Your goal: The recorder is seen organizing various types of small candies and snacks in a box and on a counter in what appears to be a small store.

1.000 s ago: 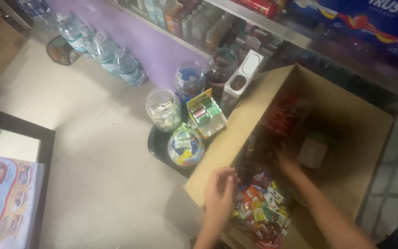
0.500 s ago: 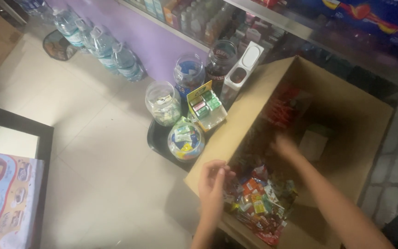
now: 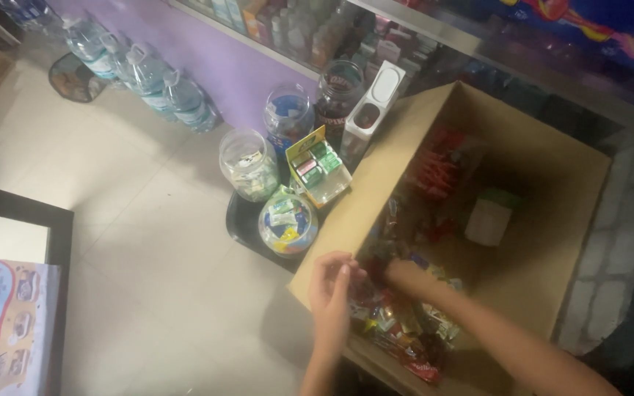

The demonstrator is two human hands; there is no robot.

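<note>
Hands worked at the near corner of a large open brown cardboard box (image 3: 552, 220) that stood on the pale tiled floor (image 3: 133, 242). The left hand (image 3: 332, 282) hovered at the box's near edge, its fingers curled narrow with the tips pinched together; whether they gripped anything was too blurred to tell. The right hand (image 3: 398, 275) reached down inside the box among a heap of small colourful sweet packets (image 3: 405, 330), its fingers sunk in the pile, so I cannot tell whether it was wide or closed on a packet. Deeper in the box lay red wrapped packs (image 3: 434, 169) and a white container with a green top (image 3: 489, 216).

Just beside the box, on a dark tray (image 3: 247, 227), stood a round clear plastic jar of mixed sweets (image 3: 288, 224), another clear jar (image 3: 247, 165), a blue-filled jar (image 3: 288, 117) and a small yellow-and-green display carton (image 3: 321, 172). Clear water bottles (image 3: 148, 77) lined the purple wall (image 3: 229, 66) farther off.
</note>
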